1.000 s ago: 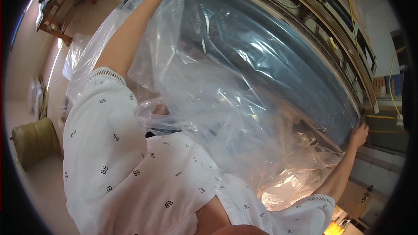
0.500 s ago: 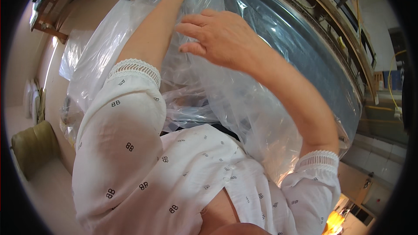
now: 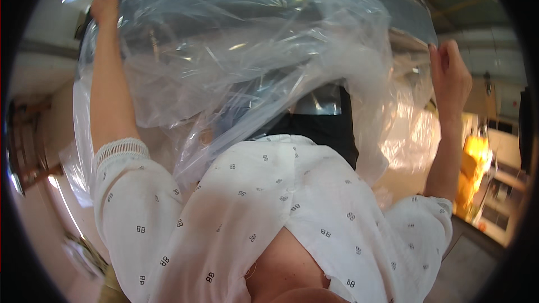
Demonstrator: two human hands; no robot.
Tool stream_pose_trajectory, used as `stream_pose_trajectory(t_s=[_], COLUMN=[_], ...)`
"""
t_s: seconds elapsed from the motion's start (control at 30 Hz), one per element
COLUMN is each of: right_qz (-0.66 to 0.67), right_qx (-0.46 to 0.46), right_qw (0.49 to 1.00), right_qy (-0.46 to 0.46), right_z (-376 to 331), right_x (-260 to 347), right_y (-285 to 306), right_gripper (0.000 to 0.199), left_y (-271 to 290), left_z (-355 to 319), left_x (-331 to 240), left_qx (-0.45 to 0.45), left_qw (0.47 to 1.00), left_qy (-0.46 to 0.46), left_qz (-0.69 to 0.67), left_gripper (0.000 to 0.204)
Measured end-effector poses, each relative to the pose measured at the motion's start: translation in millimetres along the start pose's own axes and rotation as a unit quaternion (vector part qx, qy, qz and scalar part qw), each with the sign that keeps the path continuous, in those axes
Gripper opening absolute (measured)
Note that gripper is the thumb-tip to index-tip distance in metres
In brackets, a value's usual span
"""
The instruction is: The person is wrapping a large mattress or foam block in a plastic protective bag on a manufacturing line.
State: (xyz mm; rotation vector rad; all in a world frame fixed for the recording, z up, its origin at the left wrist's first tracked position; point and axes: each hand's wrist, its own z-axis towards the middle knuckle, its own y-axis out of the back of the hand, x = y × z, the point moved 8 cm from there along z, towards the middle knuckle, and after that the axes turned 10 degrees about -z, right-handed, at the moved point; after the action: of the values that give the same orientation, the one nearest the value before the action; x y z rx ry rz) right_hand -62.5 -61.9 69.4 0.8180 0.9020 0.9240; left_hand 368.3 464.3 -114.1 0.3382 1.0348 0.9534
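A large sheet of clear plastic film (image 3: 168,90) spreads in loose folds over a grey-blue flat surface (image 3: 407,14) and hangs down in front of my body. At the far left my left hand (image 3: 105,3) is closed on the film's edge, beside the surface's corner, with my arm stretched out. Out at the right, my right hand (image 3: 451,76) is raised next to the surface's right corner, fingers curled in a pinch on the film's edge. Exactly how much film lies between those fingers is hard to see.
Dark trousers (image 3: 320,120) show through and beside the film. A bright yellow-orange glowing thing (image 3: 474,160) stands at the right, past my forearm. Brown wooden furniture (image 3: 33,140) is at the left. A pale crumpled bundle (image 3: 84,255) lies at the lower left.
My hands have moved far apart, the left to the left and the right to the right corner. The film is now spread wide between them. My view has turned along the surface.
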Motion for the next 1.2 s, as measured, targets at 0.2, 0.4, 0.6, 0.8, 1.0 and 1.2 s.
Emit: stream_pose_trajectory(t_s=[0.2,0.4,0.6,0.8,1.0,1.2], right_qz=[0.356,0.375,0.464,0.021,-0.065,0.172], right_qx=[0.362,0.132,-0.226,-0.477,0.582,0.74], right_qw=[0.838,0.727,0.635,0.836,0.806,0.601], right_qy=[-0.199,-0.559,-0.575,-0.272,-0.083,-0.247], right_z=[-216,-346,-270,-233,-257,-444], right_x=[-1,-59,-184,-376,-198,-160], right_y=[-149,-326,-198,6,-277,-290], right_gripper=[0.037,0.072,0.06,0.034,0.042,0.049], left_y=[3,-5,7,5,9,1], left_z=[18,6,0,8,5,17], left_x=[-4,-31,-23,-19,-12,-13], left_qx=[0.004,0.013,0.006,0.002,0.009,0.071], left_qw=[1.0,0.999,0.998,0.998,0.997,0.993], left_qy=[-0.025,-0.034,-0.05,-0.06,-0.076,-0.094], left_qz=[-0.013,-0.024,-0.036,-0.029,-0.009,0.004], left_gripper=[0.061,0.056,0.049,0.047,0.049,0.051])
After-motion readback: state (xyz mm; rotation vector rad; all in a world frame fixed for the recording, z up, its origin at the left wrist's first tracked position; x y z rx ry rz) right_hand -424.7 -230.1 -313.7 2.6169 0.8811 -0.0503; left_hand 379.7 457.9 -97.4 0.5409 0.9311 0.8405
